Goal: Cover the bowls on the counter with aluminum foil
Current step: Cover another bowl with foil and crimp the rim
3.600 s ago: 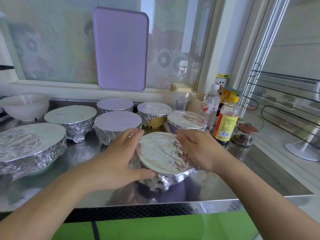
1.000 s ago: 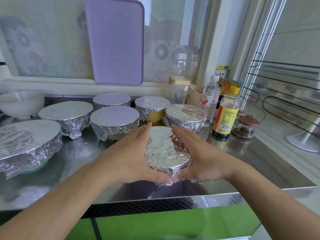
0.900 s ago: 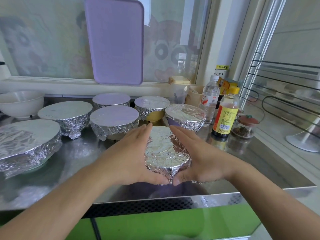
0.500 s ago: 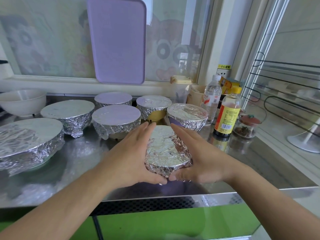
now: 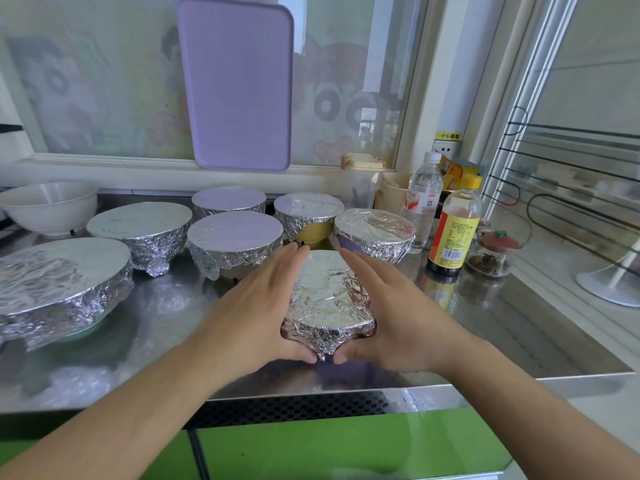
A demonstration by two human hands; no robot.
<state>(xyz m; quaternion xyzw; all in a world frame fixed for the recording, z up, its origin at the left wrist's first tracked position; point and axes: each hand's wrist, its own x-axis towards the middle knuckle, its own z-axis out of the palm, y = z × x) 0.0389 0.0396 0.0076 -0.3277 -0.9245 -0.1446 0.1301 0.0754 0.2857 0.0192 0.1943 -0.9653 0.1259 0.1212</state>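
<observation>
Left hand [image 5: 256, 317] and right hand [image 5: 398, 320] cupped around the foil-covered bowl [image 5: 329, 299], fingers straight, thumbs nearly touching.

Left hand [image 5: 258, 311], right hand [image 5: 398, 313], fingers straight.

both hands [image 5: 322, 306] cupping foil-covered bowl [image 5: 327, 299] (thumbs nearly meeting), steel counter [image 5: 519, 327]

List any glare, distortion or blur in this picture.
Head view: daylight from the window glares on the foil and the steel counter; the wide lens bows the frame at the right; the near forearms and the window drawings look soft.
</observation>
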